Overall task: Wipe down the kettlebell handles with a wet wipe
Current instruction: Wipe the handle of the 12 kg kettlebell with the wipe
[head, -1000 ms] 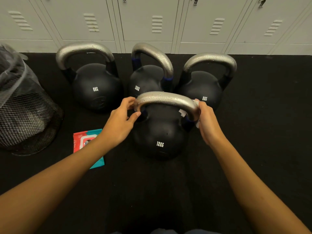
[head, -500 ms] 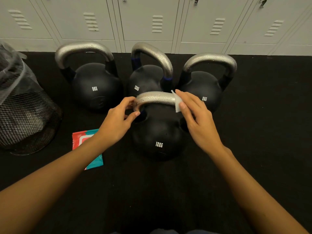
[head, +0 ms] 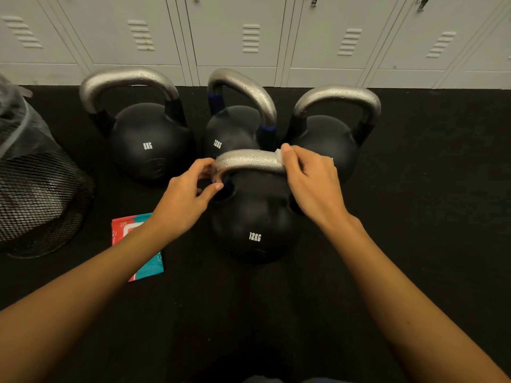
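Far out to the left of both hands a black mesh bin lined with a clear bag stands on the black floor mat, and nearer in, partly under the left forearm, lies a red and teal wipes packet. Beyond the left hand, against the pale lockers, stands the left kettlebell marked 8KG, its silver handle beaded with droplets. The left hand grasps the left end of the front handle, fingers curled over the top and the thumb tucked under the bend. That handle belongs to the front kettlebell, marked 12KG, which sits between the two hands and directly below them. Just behind the grasp stands the middle kettlebell, also marked 12KG, with blue bands at the feet of its handle. The right hand clasps the right end of the front handle, pressing a white wet wipe against the metal; only a small corner of it shows by the fingertips. Behind that hand stands the right kettlebell.
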A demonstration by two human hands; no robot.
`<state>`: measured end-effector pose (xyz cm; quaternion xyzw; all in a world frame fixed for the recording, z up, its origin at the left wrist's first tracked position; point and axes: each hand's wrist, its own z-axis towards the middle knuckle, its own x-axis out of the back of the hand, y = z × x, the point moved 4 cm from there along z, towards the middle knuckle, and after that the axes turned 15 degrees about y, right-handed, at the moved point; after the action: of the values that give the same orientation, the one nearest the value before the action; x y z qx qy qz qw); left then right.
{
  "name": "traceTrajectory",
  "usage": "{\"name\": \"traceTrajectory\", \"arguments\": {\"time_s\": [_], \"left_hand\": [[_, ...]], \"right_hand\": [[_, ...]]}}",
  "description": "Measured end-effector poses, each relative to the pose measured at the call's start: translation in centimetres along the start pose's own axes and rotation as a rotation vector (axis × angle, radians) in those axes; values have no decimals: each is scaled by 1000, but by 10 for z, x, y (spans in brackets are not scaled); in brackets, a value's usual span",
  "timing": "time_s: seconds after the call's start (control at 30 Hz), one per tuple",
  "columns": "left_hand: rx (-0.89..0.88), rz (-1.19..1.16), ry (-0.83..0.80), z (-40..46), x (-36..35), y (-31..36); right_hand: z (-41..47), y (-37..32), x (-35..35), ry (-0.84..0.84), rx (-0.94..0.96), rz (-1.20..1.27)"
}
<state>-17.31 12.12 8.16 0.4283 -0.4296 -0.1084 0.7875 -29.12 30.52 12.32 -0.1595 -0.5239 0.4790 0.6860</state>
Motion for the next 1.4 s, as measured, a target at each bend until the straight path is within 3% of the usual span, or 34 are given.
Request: {"name": "traceTrajectory", "arguments": {"time_s": [0.1, 0.23, 0.43, 0.57, 0.83, 0.97, 1.13, 1.27, 1.4], "left_hand": [[-7, 2, 0, 1, -1, -1], [-18, 12, -2, 1, -1, 0], [-21, 7, 12, 0, -1, -1], [-28, 18, 14, 0, -1, -2], [-15, 43, 5, 0, -1, 0], [-7, 36, 0, 0, -1, -1], [-9, 28, -1, -1, -2, -2], [1, 19, -3, -1, -1, -1], [-7, 13, 4, 1, 0, 1]], "right_hand": [[-7, -5, -1, -1, 82, -13], [-24, 7, 5, 5, 126, 147], [-27, 35, 17, 45, -86, 333], [-13, 25, 12, -24, -113, 241], [5, -20, -11, -121, 128, -157], [-3, -15, -5, -147, 174, -34], [-8, 9, 8, -77, -20, 205], [-1, 8, 6, -37, -89, 116], [4, -16, -5, -62, 10, -18]]}}
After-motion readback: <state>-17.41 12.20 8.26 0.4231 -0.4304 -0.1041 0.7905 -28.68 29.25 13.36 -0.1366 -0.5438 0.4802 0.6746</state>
